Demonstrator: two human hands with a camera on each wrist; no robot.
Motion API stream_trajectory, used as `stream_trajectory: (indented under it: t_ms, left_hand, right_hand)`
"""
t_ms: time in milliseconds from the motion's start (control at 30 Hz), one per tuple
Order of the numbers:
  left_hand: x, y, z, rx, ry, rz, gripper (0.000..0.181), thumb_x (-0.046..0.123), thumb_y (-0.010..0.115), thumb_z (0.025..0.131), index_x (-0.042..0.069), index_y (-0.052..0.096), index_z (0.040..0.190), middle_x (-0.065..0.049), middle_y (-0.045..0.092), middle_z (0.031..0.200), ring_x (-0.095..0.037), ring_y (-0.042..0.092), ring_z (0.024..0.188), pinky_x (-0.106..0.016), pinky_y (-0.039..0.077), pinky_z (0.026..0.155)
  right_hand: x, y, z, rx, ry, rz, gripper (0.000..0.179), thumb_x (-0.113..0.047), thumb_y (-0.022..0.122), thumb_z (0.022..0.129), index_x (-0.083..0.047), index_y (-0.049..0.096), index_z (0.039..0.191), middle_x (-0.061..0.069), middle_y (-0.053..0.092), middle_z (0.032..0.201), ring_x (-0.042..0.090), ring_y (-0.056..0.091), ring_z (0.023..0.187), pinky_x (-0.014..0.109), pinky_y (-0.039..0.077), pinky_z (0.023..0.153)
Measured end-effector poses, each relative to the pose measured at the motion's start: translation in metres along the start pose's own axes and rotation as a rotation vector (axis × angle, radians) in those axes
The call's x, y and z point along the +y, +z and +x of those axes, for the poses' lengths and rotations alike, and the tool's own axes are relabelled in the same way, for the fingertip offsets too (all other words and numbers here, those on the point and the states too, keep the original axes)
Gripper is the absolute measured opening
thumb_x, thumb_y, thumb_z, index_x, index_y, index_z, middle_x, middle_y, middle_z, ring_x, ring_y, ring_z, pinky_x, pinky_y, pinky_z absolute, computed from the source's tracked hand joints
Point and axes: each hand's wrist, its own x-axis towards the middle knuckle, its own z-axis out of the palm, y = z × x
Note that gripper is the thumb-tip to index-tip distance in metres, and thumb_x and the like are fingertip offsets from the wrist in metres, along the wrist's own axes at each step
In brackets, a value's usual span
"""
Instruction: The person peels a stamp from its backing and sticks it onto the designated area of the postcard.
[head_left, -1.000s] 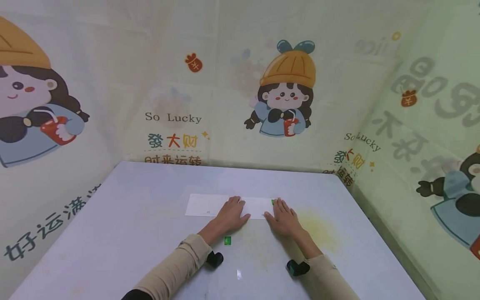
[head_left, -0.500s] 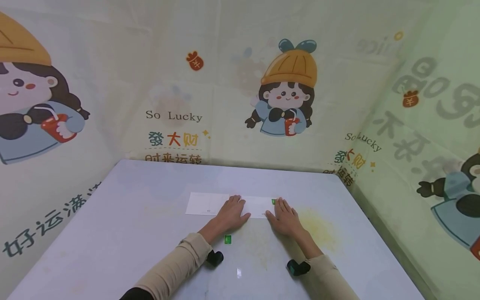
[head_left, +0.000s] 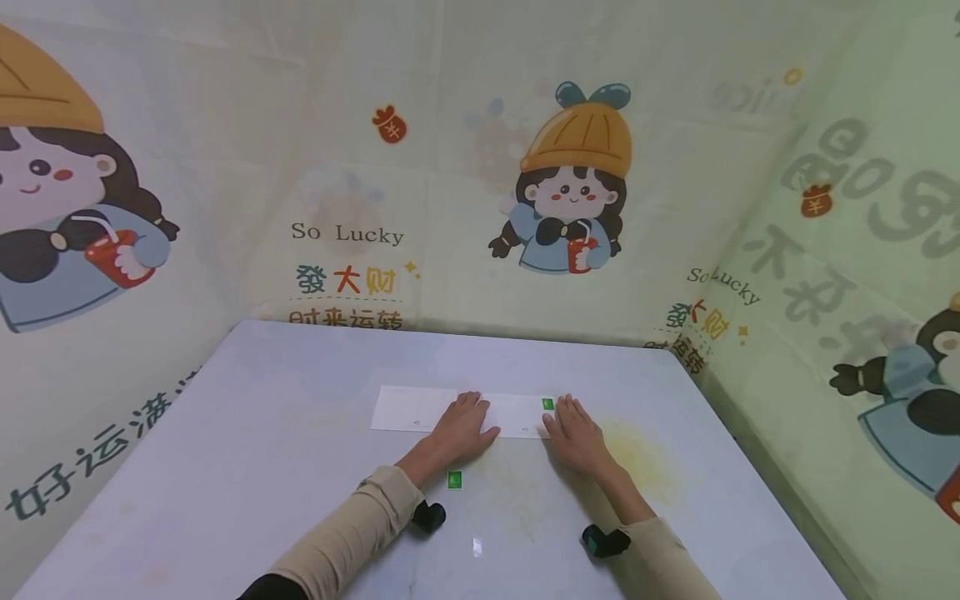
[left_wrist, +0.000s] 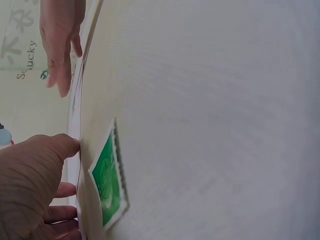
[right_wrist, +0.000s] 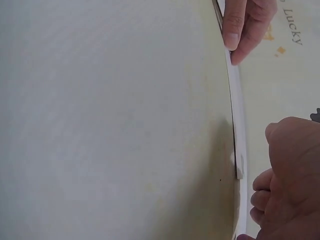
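Observation:
On the table, my left hand (head_left: 459, 431) rests with extended fingers across white paper that looks like two envelopes side by side, one to the left (head_left: 408, 408) and one to the right (head_left: 513, 412). A green postage stamp (head_left: 548, 404) lies at the right envelope's upper right corner. Just beside that envelope's right edge is my right hand (head_left: 577, 433), fingers straight; it holds nothing. A second green stamp (head_left: 454, 480) with perforated white edges lies on the table near my left wrist, and the left wrist view shows this stamp (left_wrist: 110, 182) close up.
The white table (head_left: 300, 467) has a yellowish stain (head_left: 637, 458) right of my right hand. Printed cloth (head_left: 450, 167) hangs behind and along both sides. A dark wrist camera (head_left: 430, 517) is worn on the left wrist, another wrist camera (head_left: 606, 542) on the right.
My right hand has shifted right, off the corner of the right envelope, so the stamp there now shows whole. The left hand stays in place.

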Motion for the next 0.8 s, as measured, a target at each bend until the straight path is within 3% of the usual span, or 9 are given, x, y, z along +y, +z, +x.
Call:
stream_trajectory:
  t_ms: [200, 500, 800]
  left_hand:
    - [-0.002, 0.001, 0.000, 0.002, 0.001, -0.017, 0.060, 0.040, 0.061, 0.102, -0.001, 0.052, 0.145, -0.019, 0.046, 0.154, -0.034, 0.038, 0.146, -0.047, 0.032, 0.120]
    - [-0.004, 0.000, -0.001, 0.007, -0.008, -0.075, 0.058, 0.039, 0.059, 0.103, 0.001, 0.052, 0.146, -0.019, 0.046, 0.154, -0.033, 0.039, 0.146, -0.047, 0.033, 0.120]
    - [-0.008, -0.003, -0.003, 0.047, 0.005, -0.124, 0.055, 0.038, 0.059, 0.103, 0.005, 0.052, 0.147, -0.017, 0.047, 0.154, -0.031, 0.040, 0.146, -0.046, 0.035, 0.119]
  right_hand:
    - [0.001, -0.003, -0.005, 0.068, -0.055, 0.077, 0.060, -0.028, 0.041, 0.110, 0.020, 0.037, 0.146, 0.036, 0.035, 0.155, 0.049, 0.028, 0.148, 0.060, 0.023, 0.120]
    - [-0.005, -0.009, -0.014, 0.043, 0.052, 0.184, 0.063, -0.036, 0.042, 0.110, 0.007, 0.032, 0.155, 0.026, 0.026, 0.163, 0.045, 0.021, 0.152, 0.065, 0.019, 0.120]
    - [-0.015, -0.010, -0.025, 0.117, 0.015, 0.244, 0.059, -0.033, 0.047, 0.109, 0.005, 0.039, 0.153, 0.026, 0.033, 0.161, 0.046, 0.027, 0.151, 0.065, 0.023, 0.119]
